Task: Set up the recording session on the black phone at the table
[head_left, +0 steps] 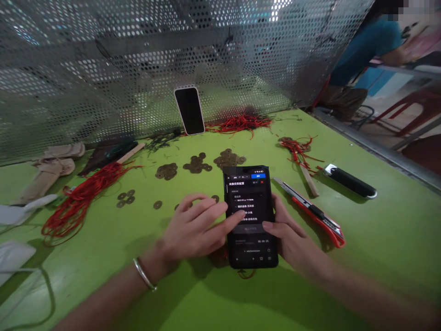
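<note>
A black smartphone (251, 234) with a lit menu on its screen is held upright in my right hand (292, 234). The thumb lies over the screen's right edge, and the fingers pass behind the phone. My left hand (198, 225) is over the phone's left side, its index finger stretched out onto the screen. The other fingers of that hand are loosely bent, holding nothing. Just right of the phone lies a red and silver utility knife (312, 211). Behind it, brass-coloured coins with holes form small piles (229, 158); a few loose coins (126, 198) lie left.
Another phone (190, 110) leans on the perforated metal screen (138, 59) at the back. Red cords (84, 200) lie left, more red cord (243, 123) behind. A black-handled tool (349, 181) lies right on the green table (386, 257). A person in blue (368, 46) sits beyond.
</note>
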Available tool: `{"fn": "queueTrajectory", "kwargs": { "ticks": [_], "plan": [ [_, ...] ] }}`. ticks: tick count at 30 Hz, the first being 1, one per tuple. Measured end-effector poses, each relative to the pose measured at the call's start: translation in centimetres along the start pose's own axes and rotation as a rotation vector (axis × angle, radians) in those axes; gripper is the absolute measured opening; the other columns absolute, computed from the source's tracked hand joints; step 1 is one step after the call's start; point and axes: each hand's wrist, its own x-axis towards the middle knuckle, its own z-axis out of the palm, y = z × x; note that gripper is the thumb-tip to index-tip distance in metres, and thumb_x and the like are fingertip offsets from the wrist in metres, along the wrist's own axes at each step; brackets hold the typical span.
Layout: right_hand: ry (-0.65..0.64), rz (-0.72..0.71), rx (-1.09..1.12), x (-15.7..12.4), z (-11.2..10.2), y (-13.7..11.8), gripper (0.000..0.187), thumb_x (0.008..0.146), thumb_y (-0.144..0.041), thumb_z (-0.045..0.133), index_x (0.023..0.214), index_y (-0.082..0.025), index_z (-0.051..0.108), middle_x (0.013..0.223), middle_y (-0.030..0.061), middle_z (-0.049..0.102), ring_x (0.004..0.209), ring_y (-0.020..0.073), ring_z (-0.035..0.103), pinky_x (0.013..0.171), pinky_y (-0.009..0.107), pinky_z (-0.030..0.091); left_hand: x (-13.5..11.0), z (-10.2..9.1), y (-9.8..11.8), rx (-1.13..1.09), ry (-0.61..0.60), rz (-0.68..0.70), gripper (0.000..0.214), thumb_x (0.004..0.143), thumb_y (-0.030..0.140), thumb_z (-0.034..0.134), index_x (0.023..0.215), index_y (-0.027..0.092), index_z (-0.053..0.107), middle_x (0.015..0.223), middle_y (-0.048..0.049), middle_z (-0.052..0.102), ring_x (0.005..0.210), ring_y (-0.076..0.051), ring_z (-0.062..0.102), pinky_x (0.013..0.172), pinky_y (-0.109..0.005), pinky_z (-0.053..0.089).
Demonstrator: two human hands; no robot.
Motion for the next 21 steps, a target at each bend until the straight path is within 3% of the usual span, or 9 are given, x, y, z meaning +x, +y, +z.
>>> {"fn": "queueTrajectory", "kwargs": {
  "ticks": [3, 9, 16, 21],
  "plan": [
    [-0.012, 0.02, 0.028, -0.08, 0.16, -0.16, 0.052, 0.085, -0.025, 0.059, 0.127, -0.034, 0.03, 0.121, -0.0001, 0.059, 0.105, 0.0218, 0.058, 0.086, 0.036, 0.047, -0.17, 0.27, -0.16, 0.03, 0.01, -0.02, 0.03, 0.084, 0.017, 0.049, 0.111, 0.02, 0.061, 0.087, -0.0019, 0.058, 0.082, -0.015, 0.049, 0.086, -0.033, 0.041],
    [-0.024, -0.006, 0.015, -0.01, 0.04, -0.01, 0.055, 0.084, -0.027, 0.061, 0.128, -0.036, 0.029, 0.117, -0.0017, 0.061, 0.107, 0.0218, 0.057, 0.093, 0.039, 0.044, 0.14, -0.34, -0.01, -0.066, 0.002, 0.068, 0.025, 0.086, 0.017, 0.049, 0.107, 0.02, 0.063, 0.085, -0.0001, 0.058, 0.082, -0.013, 0.051, 0.086, -0.031, 0.042],
    [0.007, 0.047, -0.032, -0.14, -0.09, -0.19, 0.051, 0.087, -0.027, 0.059, 0.128, -0.036, 0.03, 0.124, -0.0002, 0.057, 0.109, 0.0246, 0.057, 0.087, 0.039, 0.047, -0.32, 0.47, -0.36, 0.073, 0.022, -0.088, 0.034, 0.082, 0.016, 0.049, 0.114, 0.02, 0.061, 0.085, -0.0025, 0.056, 0.08, -0.015, 0.049, 0.083, -0.033, 0.041],
    [0.005, 0.041, 0.0, -0.18, 0.19, -0.27, 0.052, 0.086, -0.026, 0.06, 0.127, -0.037, 0.031, 0.128, -0.0028, 0.055, 0.112, 0.0213, 0.054, 0.091, 0.036, 0.045, -0.21, 0.2, -0.33, -0.012, 0.034, 0.038, 0.028, 0.087, 0.019, 0.048, 0.111, 0.019, 0.062, 0.086, -0.0017, 0.056, 0.081, -0.014, 0.05, 0.084, -0.032, 0.041]
  ]
}}
